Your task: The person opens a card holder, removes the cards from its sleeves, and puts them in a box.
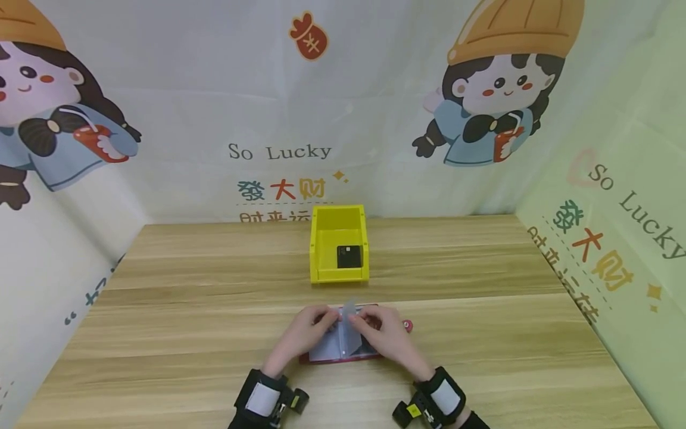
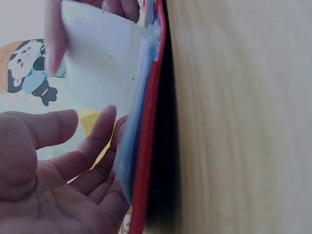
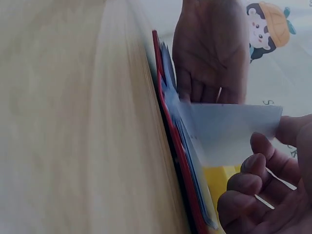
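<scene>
A card holder with a red cover (image 2: 146,146) and clear plastic sleeves (image 1: 326,349) lies spread on the table before me. One translucent sleeve page (image 3: 234,131) stands upright from the middle. My right hand (image 1: 387,335) pinches that page near its outer edge between thumb and index finger. On the other side, my left hand (image 1: 305,332) is at the left sleeves, its fingertips close to their far edge. Its thumb and fingers (image 2: 100,129) are apart in the left wrist view. The hands partly cover the holder in the head view.
Behind the holder stands a yellow bin (image 1: 339,275) with a black flat item (image 1: 349,257) inside. A small round pink-red piece (image 1: 408,326) shows beside my right hand. The wooden table (image 1: 214,286) meets printed cloth walls (image 1: 375,119) at the back and sides.
</scene>
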Demonstrator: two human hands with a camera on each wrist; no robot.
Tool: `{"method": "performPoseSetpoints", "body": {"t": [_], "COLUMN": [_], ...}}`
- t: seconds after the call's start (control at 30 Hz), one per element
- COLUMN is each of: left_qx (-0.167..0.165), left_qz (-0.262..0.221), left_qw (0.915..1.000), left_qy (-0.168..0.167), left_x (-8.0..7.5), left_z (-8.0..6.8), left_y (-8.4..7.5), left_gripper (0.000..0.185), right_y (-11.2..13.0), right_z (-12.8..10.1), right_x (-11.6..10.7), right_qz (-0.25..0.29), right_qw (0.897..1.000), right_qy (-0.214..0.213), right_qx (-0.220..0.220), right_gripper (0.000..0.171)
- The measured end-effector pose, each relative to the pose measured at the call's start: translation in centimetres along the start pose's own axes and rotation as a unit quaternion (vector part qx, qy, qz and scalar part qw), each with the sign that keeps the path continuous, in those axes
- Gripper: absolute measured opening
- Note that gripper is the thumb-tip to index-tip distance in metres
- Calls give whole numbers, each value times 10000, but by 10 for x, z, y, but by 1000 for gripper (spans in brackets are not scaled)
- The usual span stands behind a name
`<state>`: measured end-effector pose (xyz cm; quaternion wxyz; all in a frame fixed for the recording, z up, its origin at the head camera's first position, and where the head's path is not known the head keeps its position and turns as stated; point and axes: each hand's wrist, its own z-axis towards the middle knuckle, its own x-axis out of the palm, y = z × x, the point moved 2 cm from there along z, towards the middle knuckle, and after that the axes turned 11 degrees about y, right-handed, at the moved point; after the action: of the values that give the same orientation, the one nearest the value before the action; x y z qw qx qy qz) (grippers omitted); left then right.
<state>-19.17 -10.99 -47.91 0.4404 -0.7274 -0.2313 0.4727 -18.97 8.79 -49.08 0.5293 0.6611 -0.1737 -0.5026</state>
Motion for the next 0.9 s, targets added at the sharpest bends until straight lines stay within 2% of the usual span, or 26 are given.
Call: {"method": "performPoseSetpoints", "body": {"t": [0.17, 0.3, 0.4, 0.6, 0.8, 0.9], "left_qx": [31, -97, -172, -116, -467, -702], "left_qz": [-385, -561, -405, 55, 177, 234], "left_qw": [9993, 9981, 9980, 9958, 9937, 9923], "left_qy": [-22, -221, -444, -909, -1001, -995], "left_x": [-1, -4, -8, -12, -15, -17], "left_z": [2, 1, -1, -8, -12, -13], "left_y": [1, 1, 1, -1, -2, -1], "left_gripper": [35, 36, 29, 14, 11, 20], "right_y": [0, -1, -2, -2, 4, 6], "right_z": [2, 3, 3, 3, 2, 1], "right_x": [9, 14, 17, 20, 23, 25], "right_qz": [154, 150, 45, -393, -891, -1052], "right_qw": [9995, 9987, 9986, 9972, 9935, 9910], "right_qy": [116, 240, 304, 437, 690, 821], "right_qx": [-269, -418, -440, -470, -179, -62], "right_gripper": [30, 32, 29, 28, 28, 26]}}
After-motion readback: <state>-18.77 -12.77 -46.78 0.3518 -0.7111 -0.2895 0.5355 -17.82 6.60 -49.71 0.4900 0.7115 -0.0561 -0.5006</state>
